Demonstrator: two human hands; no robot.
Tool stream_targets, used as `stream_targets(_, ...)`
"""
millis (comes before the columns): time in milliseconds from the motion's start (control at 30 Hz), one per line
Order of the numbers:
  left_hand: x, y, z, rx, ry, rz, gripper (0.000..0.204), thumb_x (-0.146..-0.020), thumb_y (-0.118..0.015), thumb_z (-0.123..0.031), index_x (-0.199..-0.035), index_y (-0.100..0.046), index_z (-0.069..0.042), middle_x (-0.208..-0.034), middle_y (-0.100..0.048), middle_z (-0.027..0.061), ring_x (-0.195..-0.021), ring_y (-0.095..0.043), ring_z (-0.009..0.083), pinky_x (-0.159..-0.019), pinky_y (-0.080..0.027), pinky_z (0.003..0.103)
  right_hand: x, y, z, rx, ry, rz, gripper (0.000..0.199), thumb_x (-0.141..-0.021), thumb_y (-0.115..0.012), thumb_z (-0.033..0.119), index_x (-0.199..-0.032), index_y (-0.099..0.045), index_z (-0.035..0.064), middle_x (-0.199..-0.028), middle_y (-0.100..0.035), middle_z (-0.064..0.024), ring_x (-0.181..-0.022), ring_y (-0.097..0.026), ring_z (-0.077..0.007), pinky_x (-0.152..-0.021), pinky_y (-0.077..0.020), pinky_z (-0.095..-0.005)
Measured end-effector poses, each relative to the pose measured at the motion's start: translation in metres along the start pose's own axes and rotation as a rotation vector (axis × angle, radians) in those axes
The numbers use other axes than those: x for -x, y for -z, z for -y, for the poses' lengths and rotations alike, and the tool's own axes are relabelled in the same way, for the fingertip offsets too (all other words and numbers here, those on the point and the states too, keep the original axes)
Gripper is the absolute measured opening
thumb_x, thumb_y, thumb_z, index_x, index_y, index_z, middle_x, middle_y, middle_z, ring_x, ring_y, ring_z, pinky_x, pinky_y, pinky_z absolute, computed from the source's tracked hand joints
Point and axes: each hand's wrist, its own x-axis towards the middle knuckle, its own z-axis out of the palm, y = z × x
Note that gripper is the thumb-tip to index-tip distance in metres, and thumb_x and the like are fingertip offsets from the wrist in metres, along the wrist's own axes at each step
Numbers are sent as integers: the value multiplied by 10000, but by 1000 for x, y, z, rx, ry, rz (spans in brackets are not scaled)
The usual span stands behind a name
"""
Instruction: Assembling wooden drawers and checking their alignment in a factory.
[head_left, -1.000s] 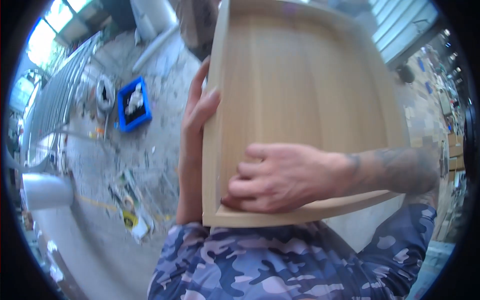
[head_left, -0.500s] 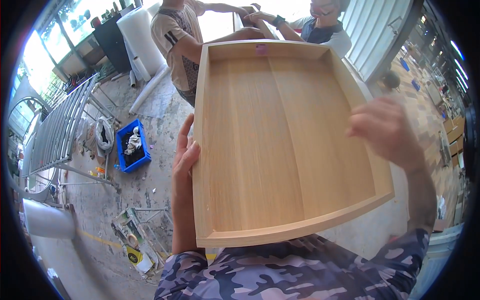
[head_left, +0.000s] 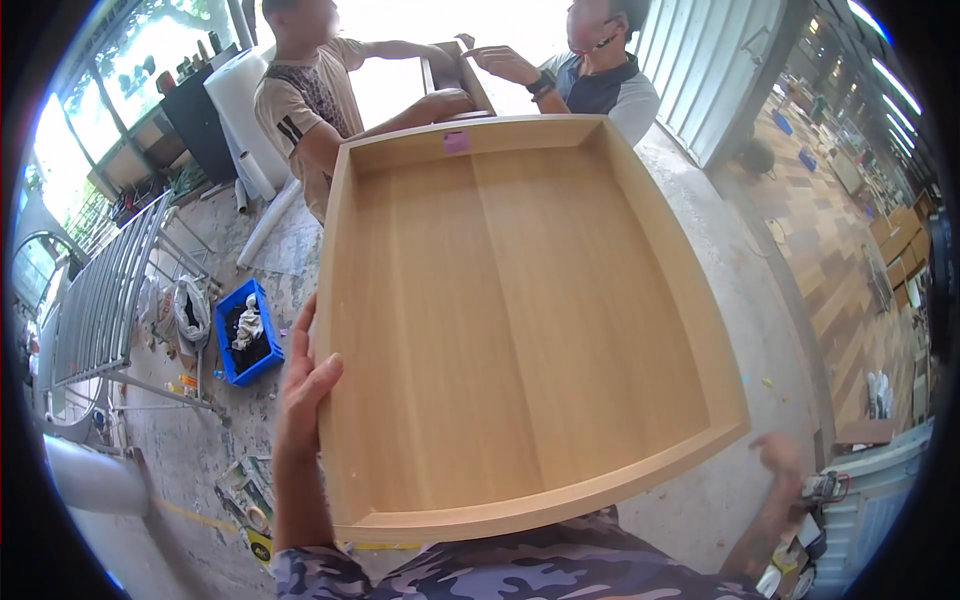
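A shallow, light wooden drawer [head_left: 500, 330] fills the middle of the view, its open side facing me. On the inner face of its far wall is a small purple sticker [head_left: 456, 142]. My left hand [head_left: 306, 385] grips the left side wall, thumb over the rim and fingers behind, partly hidden. Off the drawer's near right corner, my right hand [head_left: 782, 462] hangs low with a finger stretched out and nothing visible in it. The drawer's underside is hidden.
Beyond the drawer, two people hold a wooden frame-like piece [head_left: 455, 75]. A blue crate [head_left: 248, 335] with a white cloth stands on the floor at left, near a metal rack [head_left: 115, 290]. A white machine [head_left: 870, 510] is at lower right.
My right hand has moved from above the drawer's right side down to the lower right, away from it. The drawer, still in my left hand, sits lower and further left in view.
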Motion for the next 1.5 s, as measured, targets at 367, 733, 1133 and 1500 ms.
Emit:
stream_targets(367, -44, -10, -41, -1073, 96, 141, 978, -905, -783, -283, -1680, -200, -157, -1611, -406, 193, -1525, -339, 320, -1245, -277, 412, -127, 174, 120, -324, 421, -879, 126, -983, -640, 91, -1050, -696, 0, -830, -671, -217, -788, -667, -412, -751, -519, -456)
stream_targets(733, -114, 1, -44, -1110, 33, 126, 934, -934, -764, -327, -1673, -224, -141, -1587, -379, 271, -1424, -464, 319, -1188, -374, 409, -175, 349, 452, -195, 1193, -759, 175, -948, -728, 215, -973, -654, 59, -905, -688, -126, -819, -698, -345, -689, -549, -443)
stream_targets(1133, -86, 33, 29, 128, -122, 110, 871, -910, -685, -152, -1661, -251, -82, -1604, -398, 168, -1491, -399, 283, -1236, -298, 412, -290, 319, 653, 19, 1171, -1094, 229, -937, -731, 302, -1033, -644, 113, -1067, -746, -82, -827, -749, -286, -801, -568, -419)
stream_targets(1500, -88, 38, 33, 68, -158, 29, 840, -875, -674, -217, -1629, -338, -59, -1605, -404, 185, -1495, -381, 301, -1240, -281, 429, -304, 307, 665, -21, 1299, -1268, 163, -925, -764, 264, -976, -686, 130, -882, -715, -36, -750, -673, -228, -755, -446, -369)
